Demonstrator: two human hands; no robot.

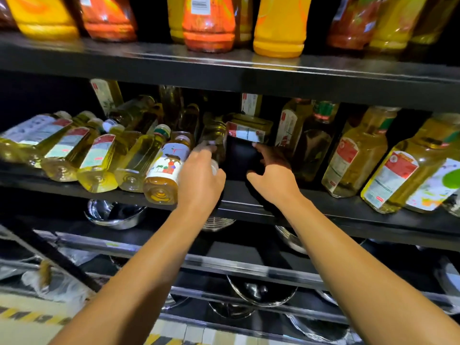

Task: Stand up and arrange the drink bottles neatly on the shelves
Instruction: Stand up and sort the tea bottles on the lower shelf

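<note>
1. left hand curls its fingers round a clear bottle lying on the middle shelf.
2. right hand reaches into the gap, fingers loosely spread, touching a labelled bottle.
3. full bottles look heavy, smooth, likely slippery; grip each round the body, not the neck.

The left hand covers most of a bottle, and its fingertips are blurry; above both hands, the orange and yellow bottles are cut off at the top edge; right of the right hand, the last bottle runs off the side; the labels are too blurry to read.
</note>
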